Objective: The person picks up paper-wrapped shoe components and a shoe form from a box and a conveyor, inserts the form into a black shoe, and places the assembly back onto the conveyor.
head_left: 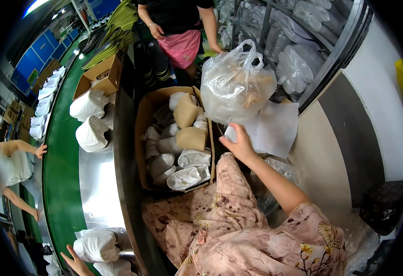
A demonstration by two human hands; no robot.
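- One hand of the wearer shows clearly: the right hand (240,143), reaching up from the floral sleeve (275,239) at five o'clock, fingers closed around the edge of a white paper sheet (275,126).
- That sheet hangs at the hand's two o'clock, just below a clear plastic bag (236,85) stuffed with pale and tan contents.
- Low at seven o'clock, the left hand (76,262) lies with spread fingers, empty, just beside a white wrapped bundle (96,245) on the steel counter (98,184).
- Nearby at nine o'clock of the right hand stands an open cardboard box (142,115) filled with white wrapped pieces and tan paper.
- Two more white bundles (91,120) sit at ten o'clock, beside a smaller carton (101,76).
- Along the green conveyor belt (61,161), another person's arm (22,147) reaches in at nine o'clock; a second co-worker in a pink apron (183,46) stands at twelve.
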